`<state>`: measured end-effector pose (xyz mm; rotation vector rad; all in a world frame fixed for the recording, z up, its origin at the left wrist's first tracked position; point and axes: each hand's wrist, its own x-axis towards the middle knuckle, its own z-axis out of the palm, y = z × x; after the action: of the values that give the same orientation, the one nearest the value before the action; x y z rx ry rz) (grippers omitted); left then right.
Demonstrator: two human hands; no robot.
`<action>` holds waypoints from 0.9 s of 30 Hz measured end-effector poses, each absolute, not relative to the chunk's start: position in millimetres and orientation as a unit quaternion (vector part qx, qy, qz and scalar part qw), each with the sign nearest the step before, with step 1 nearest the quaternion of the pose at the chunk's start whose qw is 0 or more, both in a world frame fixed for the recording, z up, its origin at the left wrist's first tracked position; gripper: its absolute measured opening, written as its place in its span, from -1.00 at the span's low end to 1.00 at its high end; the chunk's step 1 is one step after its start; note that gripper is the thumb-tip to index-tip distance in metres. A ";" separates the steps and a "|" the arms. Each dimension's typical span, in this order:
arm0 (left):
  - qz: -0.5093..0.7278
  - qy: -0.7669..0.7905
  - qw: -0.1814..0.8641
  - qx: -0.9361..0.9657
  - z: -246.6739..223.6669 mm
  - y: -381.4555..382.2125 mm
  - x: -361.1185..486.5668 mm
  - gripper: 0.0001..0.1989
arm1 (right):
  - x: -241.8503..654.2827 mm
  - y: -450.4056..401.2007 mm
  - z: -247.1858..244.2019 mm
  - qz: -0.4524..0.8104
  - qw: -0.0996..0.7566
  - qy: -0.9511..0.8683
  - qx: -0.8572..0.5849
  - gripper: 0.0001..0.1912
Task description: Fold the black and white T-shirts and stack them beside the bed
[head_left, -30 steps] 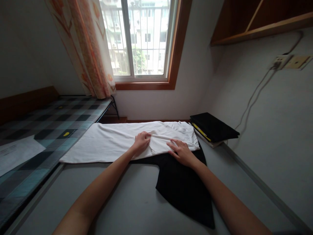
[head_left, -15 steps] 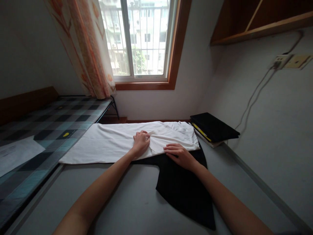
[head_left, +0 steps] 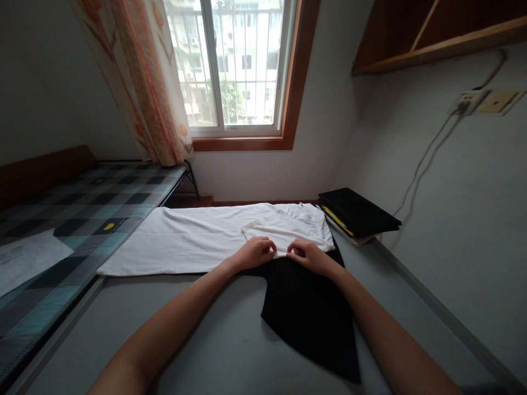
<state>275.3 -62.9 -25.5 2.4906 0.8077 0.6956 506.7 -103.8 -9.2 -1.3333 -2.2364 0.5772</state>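
A garment lies spread over the grey table, its white part (head_left: pixel 193 238) folded lengthwise along the far side. A smaller white flap, perhaps a sleeve, rests folded on top near the right end. From beneath, a black part (head_left: pixel 310 312) of the cloth sticks out toward me with a curved edge. My left hand (head_left: pixel 257 252) is closed in a pinch on the near edge of the white cloth. Just to its right, my right hand (head_left: pixel 308 256) pinches the same edge, a small gap between the two.
Black folders or books (head_left: pixel 360 213) are stacked at the table's right rear, by the wall. To the left stands a bed with a checked mattress (head_left: pixel 123 189) and a sheet of paper (head_left: pixel 31 260) on it. Cables (head_left: pixel 424 159) hang from a wall socket.
My left hand has moved right and nearer, from the middle of the white cloth to its near edge. My right hand's fingers have curled into a pinch there.
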 end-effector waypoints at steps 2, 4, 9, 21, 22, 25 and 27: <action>0.255 0.284 0.218 0.898 -25.7 -61.9 274.3 -0.85 | 523.5 -101.1 -6.8 0.208 0.218 -0.796 -0.525 -0.77; 0.261 0.276 0.219 0.899 -25.4 -61.4 273.6 -0.86 | 542.3 -98.1 -6.1 0.176 0.210 -0.778 -0.566 -0.73; 0.267 0.279 0.221 0.896 -27.0 -61.2 273.9 -0.86 | 581.4 -90.2 -9.9 0.062 0.268 -0.669 -0.691 -0.77; 0.258 0.292 0.233 0.891 -28.8 -60.2 274.0 -0.85 | 610.0 -95.2 -8.4 0.365 0.331 -0.576 -0.652 -0.55; 0.256 0.292 0.233 0.891 -29.0 -60.0 274.0 -0.85 | 610.1 -95.9 -8.4 0.366 0.330 -0.575 -0.654 -0.54; 0.252 0.290 0.235 0.893 -29.4 -59.4 273.8 -0.85 | 609.6 -96.8 -11.6 0.378 0.336 -0.567 -0.650 -0.53; 0.251 0.290 0.232 0.894 -29.3 -59.2 273.5 -0.84 | 609.7 -95.9 -14.4 0.386 0.341 -0.565 -0.645 -0.56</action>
<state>273.5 -59.2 -29.3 2.4565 0.7955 0.6892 609.7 -95.9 -14.4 -1.6792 -1.4689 1.0040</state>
